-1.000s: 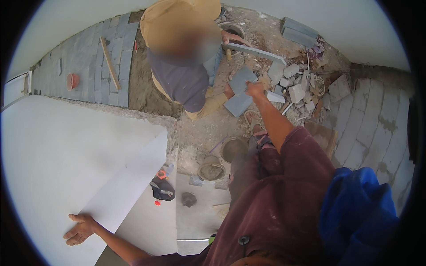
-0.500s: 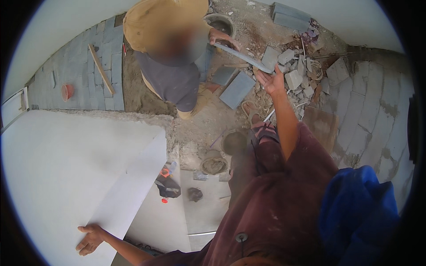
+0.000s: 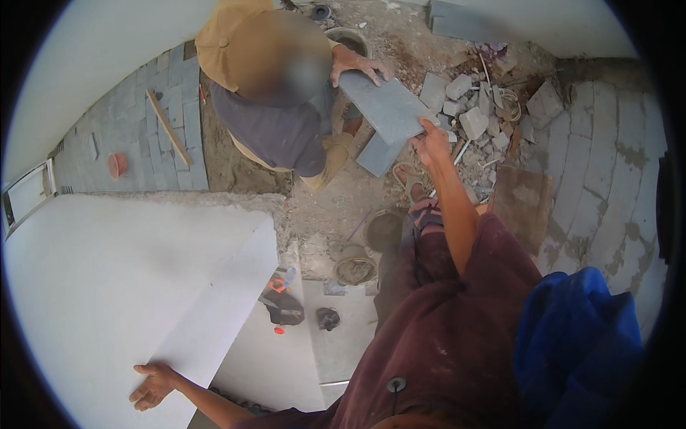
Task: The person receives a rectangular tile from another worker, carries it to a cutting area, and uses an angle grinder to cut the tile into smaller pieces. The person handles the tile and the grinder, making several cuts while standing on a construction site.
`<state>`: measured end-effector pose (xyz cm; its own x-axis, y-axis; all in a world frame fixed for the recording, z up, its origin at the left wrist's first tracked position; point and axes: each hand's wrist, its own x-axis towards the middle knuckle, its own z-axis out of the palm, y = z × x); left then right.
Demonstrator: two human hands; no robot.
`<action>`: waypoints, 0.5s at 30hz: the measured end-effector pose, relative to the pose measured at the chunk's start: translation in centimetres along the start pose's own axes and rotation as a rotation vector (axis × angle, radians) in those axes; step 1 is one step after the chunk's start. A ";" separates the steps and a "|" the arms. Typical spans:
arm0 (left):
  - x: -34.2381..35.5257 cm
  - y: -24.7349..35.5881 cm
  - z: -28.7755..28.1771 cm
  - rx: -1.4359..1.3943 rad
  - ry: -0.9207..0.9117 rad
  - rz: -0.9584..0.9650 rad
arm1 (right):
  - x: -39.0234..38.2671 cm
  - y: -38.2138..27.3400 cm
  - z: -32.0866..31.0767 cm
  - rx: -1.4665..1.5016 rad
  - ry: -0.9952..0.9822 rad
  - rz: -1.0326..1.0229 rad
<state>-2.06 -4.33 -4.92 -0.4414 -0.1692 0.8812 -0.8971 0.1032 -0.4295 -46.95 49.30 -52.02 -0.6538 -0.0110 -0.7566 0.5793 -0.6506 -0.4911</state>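
A grey rectangular stone tile hangs between me and a co-worker, its broad face turned up. At its near right corner, my right hand is closed on it, thumb on top. The co-worker's hand grips the far left end. Beneath it, partly covered, another grey tile lies on the ground. My left hand rests with spread fingers against the white wall at the lower left, holding nothing.
Broken stone pieces heap right of the held tile. Two buckets stand near my legs, with a black bag below. Left of the crouching co-worker are laid tiles, a wooden strip and a red bucket.
The held tile has tipped from nearly edge-on to showing its broad face. My right hand has gone from open under its end to closed on its corner. My left hand stays on the wall.
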 end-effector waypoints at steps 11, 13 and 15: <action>0.7 -0.6 -0.7 -0.026 -0.133 0.051 | -5.3 -7.7 -5.6 -0.404 -0.022 -0.416; 1.2 0.6 -2.2 -0.126 -0.222 -0.006 | -7.4 -8.8 -6.5 -0.594 -0.056 -0.541; -0.6 0.8 -4.4 -0.410 -0.248 0.105 | -9.9 -9.3 -7.7 -0.858 -0.165 -0.633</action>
<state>-2.46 0.13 -4.90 -0.5646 -0.3605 0.7425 -0.7886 0.5011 -0.3564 -42.09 61.31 -43.30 -0.9747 -0.0033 -0.2233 0.2193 0.1746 -0.9599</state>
